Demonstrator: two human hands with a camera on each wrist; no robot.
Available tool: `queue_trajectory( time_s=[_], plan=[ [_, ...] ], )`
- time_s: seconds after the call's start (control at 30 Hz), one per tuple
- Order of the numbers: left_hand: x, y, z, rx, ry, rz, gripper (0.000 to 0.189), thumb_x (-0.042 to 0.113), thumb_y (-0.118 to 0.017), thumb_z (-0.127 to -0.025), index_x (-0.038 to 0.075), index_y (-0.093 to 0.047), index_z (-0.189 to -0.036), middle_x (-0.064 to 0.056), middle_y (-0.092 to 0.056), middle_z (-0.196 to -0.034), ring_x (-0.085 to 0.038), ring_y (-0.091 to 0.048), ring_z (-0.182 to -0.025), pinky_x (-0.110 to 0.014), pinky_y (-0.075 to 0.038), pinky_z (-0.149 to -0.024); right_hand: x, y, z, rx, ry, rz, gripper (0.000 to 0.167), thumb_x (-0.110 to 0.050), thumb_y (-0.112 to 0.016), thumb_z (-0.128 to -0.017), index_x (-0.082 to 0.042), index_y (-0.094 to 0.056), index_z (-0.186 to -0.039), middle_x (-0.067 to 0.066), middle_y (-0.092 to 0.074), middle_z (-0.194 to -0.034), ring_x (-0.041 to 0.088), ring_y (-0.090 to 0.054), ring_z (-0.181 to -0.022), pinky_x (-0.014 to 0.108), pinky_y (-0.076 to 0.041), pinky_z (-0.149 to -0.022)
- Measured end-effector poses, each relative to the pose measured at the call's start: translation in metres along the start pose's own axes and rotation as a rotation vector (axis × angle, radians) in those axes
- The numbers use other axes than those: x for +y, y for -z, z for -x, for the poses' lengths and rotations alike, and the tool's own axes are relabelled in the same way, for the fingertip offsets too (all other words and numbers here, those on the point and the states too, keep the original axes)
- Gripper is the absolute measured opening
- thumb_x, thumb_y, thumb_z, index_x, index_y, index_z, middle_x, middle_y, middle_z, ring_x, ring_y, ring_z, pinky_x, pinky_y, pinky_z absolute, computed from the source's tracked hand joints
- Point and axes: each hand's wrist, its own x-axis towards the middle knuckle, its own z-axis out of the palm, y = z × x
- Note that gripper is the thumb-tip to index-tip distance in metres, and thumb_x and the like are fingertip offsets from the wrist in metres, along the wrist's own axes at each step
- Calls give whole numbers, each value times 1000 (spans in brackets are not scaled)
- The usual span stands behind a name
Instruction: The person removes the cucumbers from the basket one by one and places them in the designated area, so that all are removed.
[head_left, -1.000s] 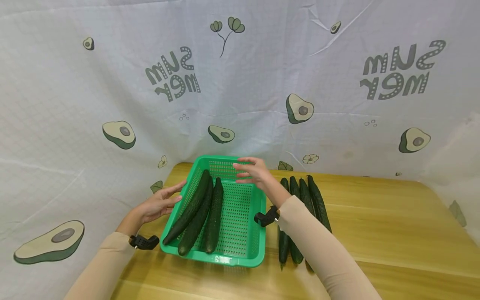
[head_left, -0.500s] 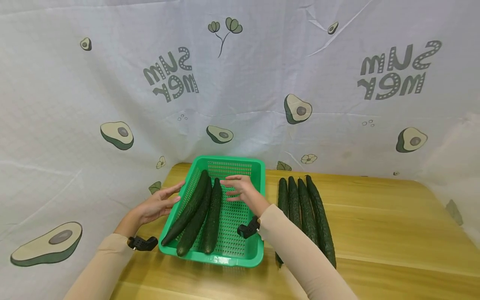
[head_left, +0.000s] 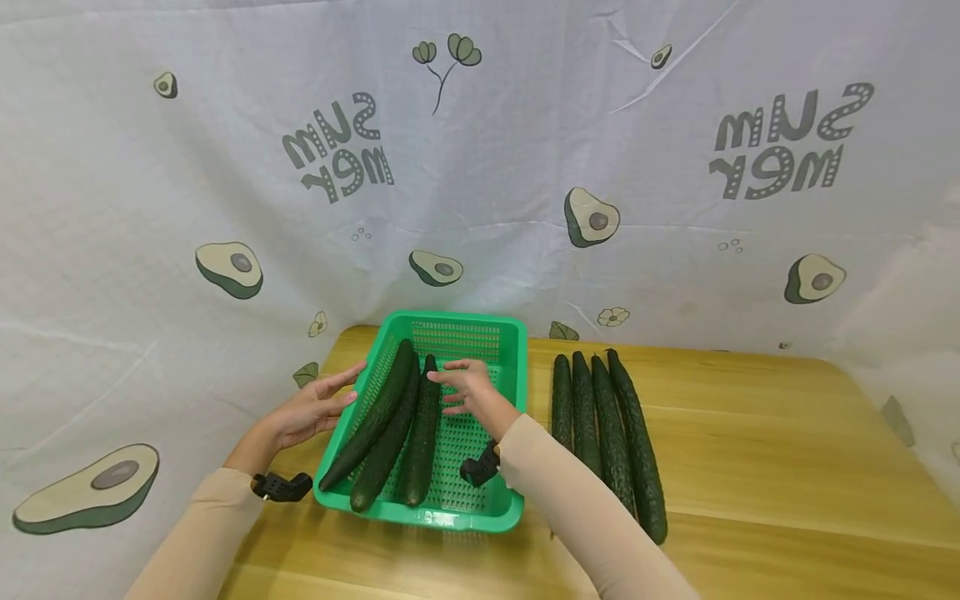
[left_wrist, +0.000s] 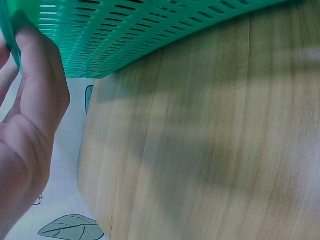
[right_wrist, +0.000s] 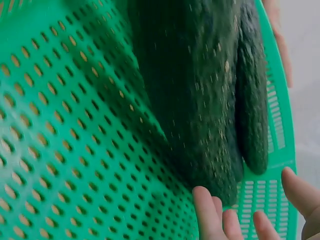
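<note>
In the head view, a green plastic basket point(head_left: 450, 518) with perforated walls holds three dark green cucumbers along its left side. My left hand point(head_left: 303, 414) rests against the basket's left rim, fingers extended; the left wrist view shows its thumb point(left_wrist: 37, 60) by the outer wall. My right hand point(head_left: 468, 389) is inside the basket, just right of the rightmost cucumber point(head_left: 423, 442), with fingers spread. In the right wrist view, a fingertip point(right_wrist: 201, 195) is close to the far end of that cucumber point(right_wrist: 200, 110); whether it touches cannot be told.
To the right of the basket, several more cucumbers point(head_left: 626, 442) lie side by side on the wooden table point(head_left: 757, 450), partly behind the right sleeve point(head_left: 577, 500). A white cloth point(head_left: 510, 150) printed with avocados hangs behind the table.
My right hand has moved left and down, from over the basket's far right rim to beside the rightmost cucumber inside. The left hand keeps its place at the rim.
</note>
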Motion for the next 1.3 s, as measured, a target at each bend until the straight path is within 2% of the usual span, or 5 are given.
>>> queue_trajectory(
  time_s=[0.33, 0.57, 0.7, 0.87, 1.3],
  plan=[
    [1, 0, 0, -4, 2, -3, 69, 13, -47, -108, 16, -5, -162, -10, 13, -165, -40, -20, -145, -37, -52, -94, 12, -8, -4, 15, -31, 20, 56, -9, -83, -84, 1, -56, -132, 32, -51, -134, 54, -55, -113, 57, -55, -80],
    [1, 0, -1, 3, 2, -33, 67, 15, -48, -108, 18, -9, -163, -9, 10, -166, -5, -50, -106, -33, -51, -89, 12, -9, 5, -27, -101, 66, 61, -7, -80, -86, 2, -47, -138, 34, -47, -136, 56, -54, -115, 58, -55, -80],
    [2, 0, 0, 2, -3, -30, 67, 15, -47, -108, 17, -8, -162, -11, 11, -165, -22, -46, -129, -34, -52, -92, 14, -10, 5, -49, -138, 83, 67, -7, -79, -87, 3, -42, -142, 36, -45, -137, 57, -53, -116, 57, -55, -81],
    [2, -1, 0, -5, 2, -9, 67, 13, -47, -108, 18, -7, -163, -9, 13, -165, -42, -16, -146, -38, -51, -95, 15, -9, 3, -82, -197, 131, 77, -4, -80, -86, 2, -35, -148, 38, -43, -140, 56, -53, -117, 54, -56, -81],
    [5, -2, 3, 8, 17, -39, 68, 13, -47, -108, 15, -6, -162, -10, 12, -165, -42, -13, -146, -35, -51, -94, 12, -11, 4, -113, -160, 170, 74, 0, -76, -88, 7, -33, -146, 38, -44, -137, 54, -54, -117, 50, -57, -81]
  ],
)
